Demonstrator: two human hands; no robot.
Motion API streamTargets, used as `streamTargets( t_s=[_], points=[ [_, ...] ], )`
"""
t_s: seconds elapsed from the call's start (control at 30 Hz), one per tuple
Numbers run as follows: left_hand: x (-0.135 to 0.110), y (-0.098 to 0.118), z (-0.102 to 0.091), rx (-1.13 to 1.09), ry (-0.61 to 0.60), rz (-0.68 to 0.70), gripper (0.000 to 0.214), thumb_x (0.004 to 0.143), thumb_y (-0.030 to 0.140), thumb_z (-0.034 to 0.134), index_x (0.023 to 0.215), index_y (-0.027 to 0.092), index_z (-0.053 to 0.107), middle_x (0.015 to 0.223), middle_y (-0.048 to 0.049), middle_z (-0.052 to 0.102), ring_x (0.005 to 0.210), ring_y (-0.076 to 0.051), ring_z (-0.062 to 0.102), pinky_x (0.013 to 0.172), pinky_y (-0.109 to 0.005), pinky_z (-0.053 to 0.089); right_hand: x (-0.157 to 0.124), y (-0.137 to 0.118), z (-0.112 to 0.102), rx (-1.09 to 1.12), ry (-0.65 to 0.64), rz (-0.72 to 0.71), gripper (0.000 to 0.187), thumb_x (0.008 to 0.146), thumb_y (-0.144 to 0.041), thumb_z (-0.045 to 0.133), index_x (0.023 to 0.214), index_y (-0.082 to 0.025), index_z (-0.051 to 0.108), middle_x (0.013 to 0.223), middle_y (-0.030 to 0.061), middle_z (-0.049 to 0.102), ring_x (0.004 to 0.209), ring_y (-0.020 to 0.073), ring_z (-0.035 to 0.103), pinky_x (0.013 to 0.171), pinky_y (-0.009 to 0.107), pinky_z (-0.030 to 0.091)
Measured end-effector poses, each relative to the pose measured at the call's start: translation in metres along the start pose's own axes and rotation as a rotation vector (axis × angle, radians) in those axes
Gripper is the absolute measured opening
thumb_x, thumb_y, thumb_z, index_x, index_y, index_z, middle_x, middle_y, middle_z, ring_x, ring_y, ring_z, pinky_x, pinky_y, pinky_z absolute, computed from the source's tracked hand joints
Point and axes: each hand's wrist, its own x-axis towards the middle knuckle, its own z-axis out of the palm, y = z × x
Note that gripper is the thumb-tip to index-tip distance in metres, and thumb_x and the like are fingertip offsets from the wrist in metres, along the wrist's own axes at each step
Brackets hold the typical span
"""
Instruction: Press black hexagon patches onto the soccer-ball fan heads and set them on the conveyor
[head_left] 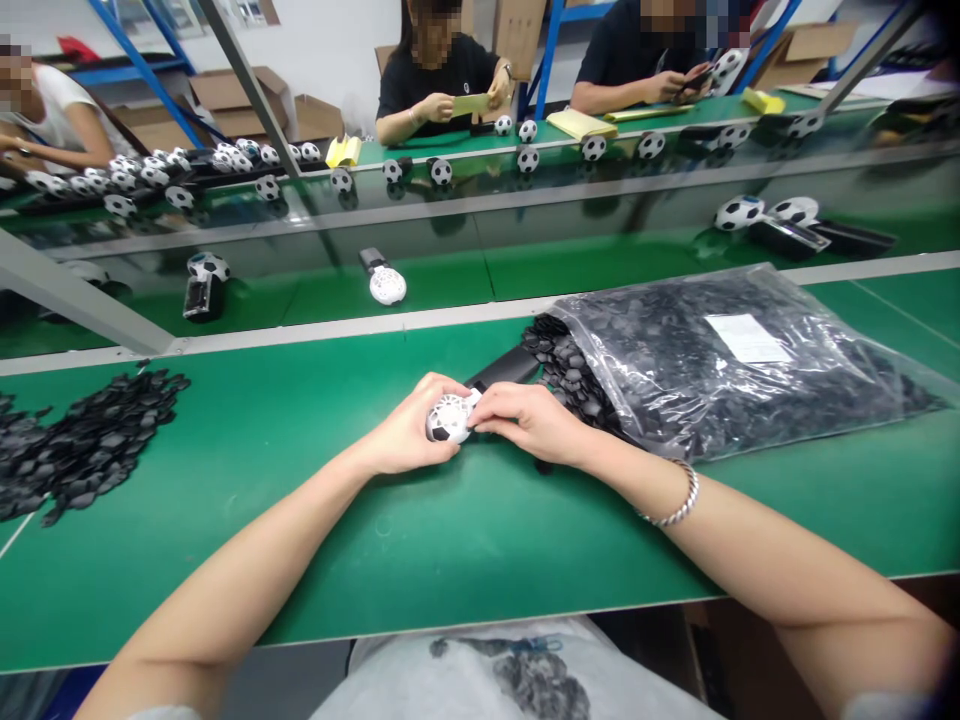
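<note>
My left hand (411,428) is wrapped around a white soccer-ball-shaped head (452,416) that has a dark flat handle (504,371) pointing up and right. At least one black patch sits on the ball, and other parts of it show a white openwork pattern. The fingertips of my right hand (529,420) are pinched together against the ball's right side; whatever they hold is too small or hidden. Just right of the hands, loose black patches (571,372) spill from the mouth of a clear plastic bag (675,390).
A heap of black patches (97,435) lies on the green table (315,570) at left. Beyond a metal rail, a green conveyor (442,262) carries a white-faced ball piece (387,284) and other ball pieces (208,268). A slanted post (82,290) stands at left. Several people sit opposite.
</note>
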Motion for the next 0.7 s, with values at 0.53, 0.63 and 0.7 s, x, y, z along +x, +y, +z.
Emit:
streamTargets(
  t_s=[0.53, 0.63, 0.7],
  points=[
    [0.003, 0.010, 0.016, -0.019, 0.217, -0.045, 0.029, 0.061, 0.016, 0.064, 0.089, 0.020, 0.054, 0.094, -0.0028, 0.052, 0.092, -0.020, 0.052, 0.083, -0.034, 0.043, 0.005, 0.000, 0.003, 0.036, 0.040, 0.100, 0.005, 0.073, -0.017, 0.066, 0.071, -0.017, 0.061, 0.071, -0.0006, 0.060, 0.069, 0.0115, 0.055, 0.063, 0.022, 0.040],
    [0.005, 0.008, 0.018, -0.045, 0.236, -0.059, 0.029, 0.061, 0.016, 0.065, 0.087, 0.019, 0.056, 0.092, -0.0025, 0.053, 0.090, -0.020, 0.053, 0.082, -0.034, 0.043, 0.004, -0.002, 0.004, 0.027, 0.077, 0.114, 0.005, 0.076, -0.018, 0.063, 0.074, -0.017, 0.059, 0.074, 0.0001, 0.058, 0.070, 0.0119, 0.054, 0.065, 0.023, 0.041],
    [0.017, 0.002, 0.018, -0.068, 0.263, -0.067, 0.029, 0.060, 0.017, 0.067, 0.087, 0.018, 0.057, 0.091, -0.0026, 0.055, 0.087, -0.019, 0.055, 0.080, -0.034, 0.045, 0.002, -0.004, 0.001, 0.002, 0.143, 0.114, 0.003, 0.079, -0.020, 0.059, 0.081, -0.017, 0.058, 0.081, 0.0025, 0.058, 0.074, 0.0131, 0.054, 0.069, 0.025, 0.043]
  ],
)
